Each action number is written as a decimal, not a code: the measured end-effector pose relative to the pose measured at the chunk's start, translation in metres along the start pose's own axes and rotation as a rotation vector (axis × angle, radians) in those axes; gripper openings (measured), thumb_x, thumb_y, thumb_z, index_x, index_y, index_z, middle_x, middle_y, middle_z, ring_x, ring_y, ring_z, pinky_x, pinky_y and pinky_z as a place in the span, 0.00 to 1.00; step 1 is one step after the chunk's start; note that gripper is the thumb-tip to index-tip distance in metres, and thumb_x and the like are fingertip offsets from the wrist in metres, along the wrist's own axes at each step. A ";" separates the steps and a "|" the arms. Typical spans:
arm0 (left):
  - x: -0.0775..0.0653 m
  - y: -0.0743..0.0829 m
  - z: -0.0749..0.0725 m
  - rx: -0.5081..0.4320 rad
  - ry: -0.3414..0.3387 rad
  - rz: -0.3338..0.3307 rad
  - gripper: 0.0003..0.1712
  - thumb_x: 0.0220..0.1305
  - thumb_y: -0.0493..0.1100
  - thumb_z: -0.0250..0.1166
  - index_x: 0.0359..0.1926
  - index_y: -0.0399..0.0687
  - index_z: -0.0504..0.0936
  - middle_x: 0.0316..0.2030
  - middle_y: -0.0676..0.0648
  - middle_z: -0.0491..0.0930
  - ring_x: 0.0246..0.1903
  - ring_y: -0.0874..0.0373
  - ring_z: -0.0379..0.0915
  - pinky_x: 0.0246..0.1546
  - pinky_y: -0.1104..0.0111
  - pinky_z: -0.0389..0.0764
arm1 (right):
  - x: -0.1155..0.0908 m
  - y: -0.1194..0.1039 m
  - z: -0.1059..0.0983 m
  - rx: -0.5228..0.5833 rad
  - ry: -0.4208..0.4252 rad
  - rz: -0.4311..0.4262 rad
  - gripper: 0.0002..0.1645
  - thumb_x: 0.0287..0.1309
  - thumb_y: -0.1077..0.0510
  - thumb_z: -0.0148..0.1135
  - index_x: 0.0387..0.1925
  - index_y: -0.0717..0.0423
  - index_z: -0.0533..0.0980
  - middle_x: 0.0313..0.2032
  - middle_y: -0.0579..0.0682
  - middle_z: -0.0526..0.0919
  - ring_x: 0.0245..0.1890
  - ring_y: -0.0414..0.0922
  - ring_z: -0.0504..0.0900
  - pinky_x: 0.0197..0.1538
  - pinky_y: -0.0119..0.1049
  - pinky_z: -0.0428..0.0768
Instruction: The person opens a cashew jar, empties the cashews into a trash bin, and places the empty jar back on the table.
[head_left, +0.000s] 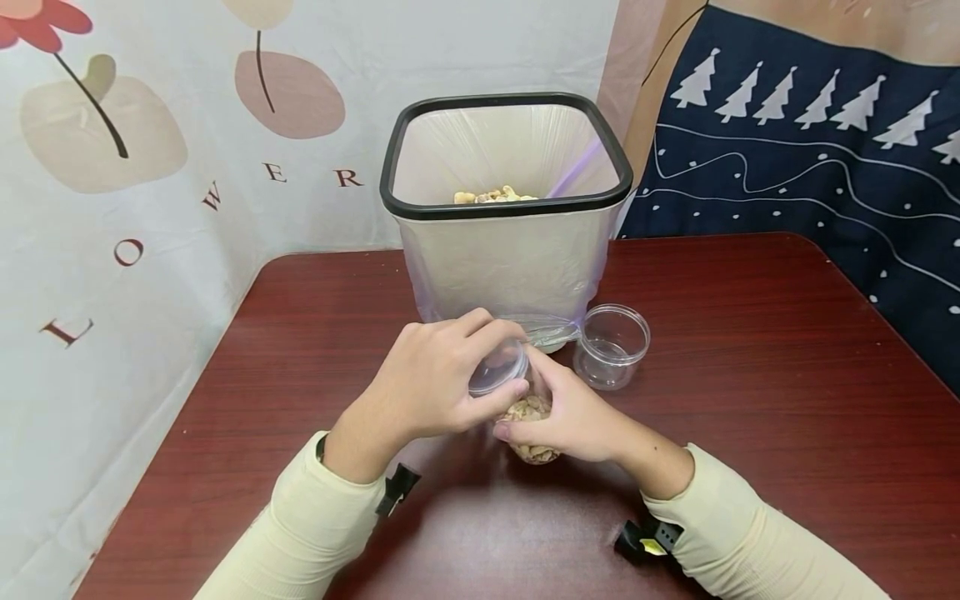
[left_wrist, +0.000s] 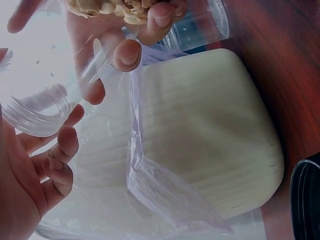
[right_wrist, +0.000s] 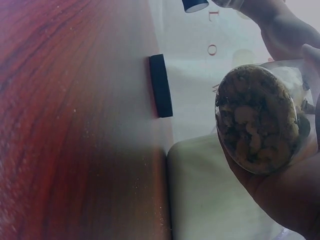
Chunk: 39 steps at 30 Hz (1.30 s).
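Note:
My left hand (head_left: 427,383) holds a clear screw lid (head_left: 498,367) between thumb and fingers, above the jar's mouth. The lid's threads show in the left wrist view. My right hand (head_left: 581,417) grips a clear plastic jar (right_wrist: 257,120) of pale, cashew-like nuts (head_left: 531,410), thumb on the near side and fingers round the far side. Its round base faces the camera in the right wrist view. Just behind the hands stands a cream bin (head_left: 506,267) with a black rim, lined with a thin bag. More nuts (head_left: 495,197) lie inside it.
A second clear jar (head_left: 611,350), with no lid on, stands right of the bin. Loose bag film (head_left: 536,325) hangs at the bin's foot. A black ribbed thing (left_wrist: 307,200) shows at the left wrist view's edge. Patterned cloths (head_left: 795,167) hang behind the table (head_left: 750,333).

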<state>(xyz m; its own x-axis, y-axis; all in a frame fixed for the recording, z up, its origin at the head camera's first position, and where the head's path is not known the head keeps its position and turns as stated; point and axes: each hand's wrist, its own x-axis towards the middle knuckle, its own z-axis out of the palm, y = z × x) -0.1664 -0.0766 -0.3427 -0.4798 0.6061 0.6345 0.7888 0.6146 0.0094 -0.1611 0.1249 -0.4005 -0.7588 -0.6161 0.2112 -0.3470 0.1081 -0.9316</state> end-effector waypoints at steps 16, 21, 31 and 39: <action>-0.001 -0.003 -0.001 0.062 -0.021 -0.068 0.24 0.58 0.64 0.59 0.46 0.56 0.82 0.31 0.55 0.77 0.18 0.61 0.69 0.15 0.66 0.66 | -0.001 0.001 0.000 -0.021 0.011 0.053 0.33 0.53 0.58 0.73 0.58 0.44 0.68 0.40 0.54 0.85 0.36 0.44 0.84 0.42 0.34 0.83; -0.001 -0.003 -0.002 0.061 -0.017 -0.079 0.23 0.58 0.65 0.59 0.46 0.57 0.82 0.31 0.55 0.77 0.18 0.61 0.71 0.15 0.66 0.66 | -0.001 0.001 -0.001 -0.031 0.022 0.052 0.35 0.53 0.58 0.73 0.60 0.44 0.67 0.41 0.54 0.85 0.37 0.47 0.84 0.44 0.34 0.83; -0.002 -0.005 -0.002 0.056 0.006 -0.088 0.23 0.58 0.64 0.59 0.45 0.57 0.83 0.29 0.55 0.76 0.18 0.61 0.70 0.15 0.65 0.69 | 0.000 0.000 -0.004 -0.043 0.051 0.038 0.36 0.52 0.58 0.73 0.61 0.46 0.67 0.43 0.49 0.84 0.39 0.48 0.84 0.44 0.35 0.83; 0.000 -0.005 -0.001 0.045 0.038 -0.100 0.23 0.58 0.64 0.59 0.46 0.56 0.82 0.29 0.55 0.77 0.18 0.62 0.70 0.15 0.66 0.68 | 0.000 -0.003 -0.009 -0.057 0.086 0.050 0.37 0.52 0.58 0.73 0.62 0.50 0.66 0.42 0.51 0.85 0.40 0.48 0.85 0.43 0.35 0.83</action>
<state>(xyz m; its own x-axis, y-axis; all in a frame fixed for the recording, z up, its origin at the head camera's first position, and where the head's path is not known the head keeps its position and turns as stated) -0.1695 -0.0805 -0.3419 -0.5395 0.5217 0.6609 0.7196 0.6932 0.0402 -0.1653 0.1316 -0.3950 -0.8196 -0.5399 0.1918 -0.3364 0.1826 -0.9238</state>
